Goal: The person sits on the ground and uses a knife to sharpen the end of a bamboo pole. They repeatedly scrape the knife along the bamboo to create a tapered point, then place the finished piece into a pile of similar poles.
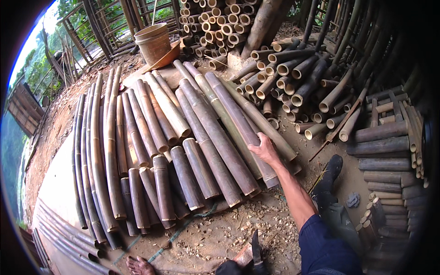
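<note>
My right hand (263,148) reaches out from the lower right, its fingers wrapped round a long purplish-brown bamboo pole (234,113). The pole slants across the right part of a spread of split or whole bamboo lengths. Close by it lie a greenish pole (238,137) and a thick dark pole (217,140). At the bottom edge, my left hand (140,265) shows only in part, low over the ground, fingers apart and nothing visible in them. A dark-bladed knife (255,248) stands beside a reddish wood block (244,255) at the bottom middle.
Short bamboo pieces (188,178) lie in front of the long ones. Stacked bamboo tubes (220,23) and a loose pile (293,78) rise behind. A bucket (152,43) stands at the back left, bamboo stacks (385,151) at right. Wood chips (220,238) cover the ground near a black boot (331,172).
</note>
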`<state>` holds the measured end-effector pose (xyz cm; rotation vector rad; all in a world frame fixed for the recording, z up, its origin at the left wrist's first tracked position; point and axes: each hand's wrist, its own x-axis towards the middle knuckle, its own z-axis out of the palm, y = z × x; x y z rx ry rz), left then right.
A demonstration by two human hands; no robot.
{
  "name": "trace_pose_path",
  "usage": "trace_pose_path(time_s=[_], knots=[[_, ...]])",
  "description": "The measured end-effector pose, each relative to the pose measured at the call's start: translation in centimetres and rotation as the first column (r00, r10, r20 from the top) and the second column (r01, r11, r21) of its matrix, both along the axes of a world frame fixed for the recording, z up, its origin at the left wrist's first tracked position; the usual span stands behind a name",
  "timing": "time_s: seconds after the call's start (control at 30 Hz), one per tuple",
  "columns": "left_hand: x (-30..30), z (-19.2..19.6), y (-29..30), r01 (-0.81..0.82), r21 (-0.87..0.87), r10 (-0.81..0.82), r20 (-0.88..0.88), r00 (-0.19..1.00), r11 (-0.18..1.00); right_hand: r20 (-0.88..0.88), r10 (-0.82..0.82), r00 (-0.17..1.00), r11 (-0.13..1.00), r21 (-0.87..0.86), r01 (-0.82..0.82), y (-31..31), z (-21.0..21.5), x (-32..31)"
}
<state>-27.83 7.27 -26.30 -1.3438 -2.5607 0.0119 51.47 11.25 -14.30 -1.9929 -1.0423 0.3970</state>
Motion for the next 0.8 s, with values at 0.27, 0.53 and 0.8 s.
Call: trace_pose_path(time_s=[0.27,0.53,0.8], knots=[[1.8,0.2,1.7,0.017,-0.206,0.013,0.14,0.99,0.978,-0.058,0.143,0.988,0.989,0.049,-0.14,-2.6,0.7,-7.0],[-0.2,-1.4,0.8,0.088,-0.128,-0.069,0.151,0.986,0.988,-0.386,-0.013,0.922,1.0,0.008,0.017,2.3,-1.6,0.2],[0.2,-2.6,1.4,0.136,-0.047,-0.13,0.114,0.985,0.99,-0.829,-0.315,0.463,0.934,-0.183,0.306,13.4,-8.1,9.3]])
